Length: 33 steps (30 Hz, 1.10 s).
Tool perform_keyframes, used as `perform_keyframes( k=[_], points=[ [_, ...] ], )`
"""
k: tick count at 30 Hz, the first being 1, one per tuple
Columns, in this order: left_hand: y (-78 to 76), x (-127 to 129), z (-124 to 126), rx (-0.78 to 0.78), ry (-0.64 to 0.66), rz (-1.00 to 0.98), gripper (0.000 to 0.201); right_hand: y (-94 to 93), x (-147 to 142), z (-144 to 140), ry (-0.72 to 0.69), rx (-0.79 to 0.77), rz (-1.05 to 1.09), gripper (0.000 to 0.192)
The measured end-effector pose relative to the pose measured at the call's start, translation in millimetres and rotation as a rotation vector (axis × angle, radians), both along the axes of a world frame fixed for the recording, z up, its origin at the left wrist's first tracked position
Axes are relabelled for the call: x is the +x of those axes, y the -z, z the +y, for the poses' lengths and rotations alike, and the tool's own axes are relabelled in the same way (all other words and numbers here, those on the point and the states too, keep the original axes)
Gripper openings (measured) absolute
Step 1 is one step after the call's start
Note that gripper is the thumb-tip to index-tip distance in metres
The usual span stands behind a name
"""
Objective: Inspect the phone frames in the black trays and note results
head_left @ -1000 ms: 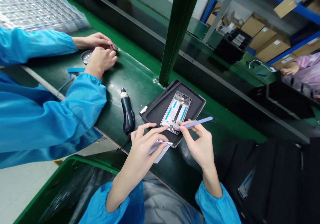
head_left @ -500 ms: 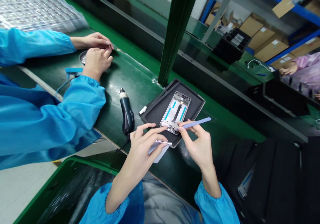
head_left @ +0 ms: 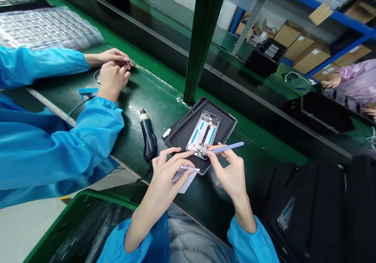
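A phone frame with blue strips lies open on a black tray on the green bench. My right hand grips a pale blue stick tool, its tip touching the frame's near end. My left hand holds a white sheet with a dotted edge under its fingers, the forefinger reaching to the frame's near corner.
A black electric screwdriver lies left of the tray. A co-worker in blue sleeves works with both hands at far left. A green post rises behind the tray. A green bin sits below, black trays at right.
The view has shifted slightly, so everything sits a little lower and to the left. My hands keep the same hold at the frame's near end.
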State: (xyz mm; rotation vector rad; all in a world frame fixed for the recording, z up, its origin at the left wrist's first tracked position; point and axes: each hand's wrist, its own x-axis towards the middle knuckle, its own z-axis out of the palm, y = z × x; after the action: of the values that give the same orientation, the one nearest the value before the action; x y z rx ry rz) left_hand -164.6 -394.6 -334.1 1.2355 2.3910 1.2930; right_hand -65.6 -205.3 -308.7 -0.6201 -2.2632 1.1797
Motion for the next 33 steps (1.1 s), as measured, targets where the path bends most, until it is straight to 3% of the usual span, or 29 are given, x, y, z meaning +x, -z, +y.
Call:
perform_keyframes(
  k=[10,20,33],
  points=[
    [-1.7,-1,-1,-0.033,0.004,-0.057,0.020,-2.8,0,0,0.004,-0.009,-0.014,0.011],
    [-1.1,1,0,-0.029,-0.003,-0.057,0.020,5.0,7,-2,-0.029,0.119,0.058,0.010],
    [-1.0,2,1,-0.011,0.014,-0.061,0.020,10.1,7,-3,-0.010,0.093,0.064,0.010]
  ],
)
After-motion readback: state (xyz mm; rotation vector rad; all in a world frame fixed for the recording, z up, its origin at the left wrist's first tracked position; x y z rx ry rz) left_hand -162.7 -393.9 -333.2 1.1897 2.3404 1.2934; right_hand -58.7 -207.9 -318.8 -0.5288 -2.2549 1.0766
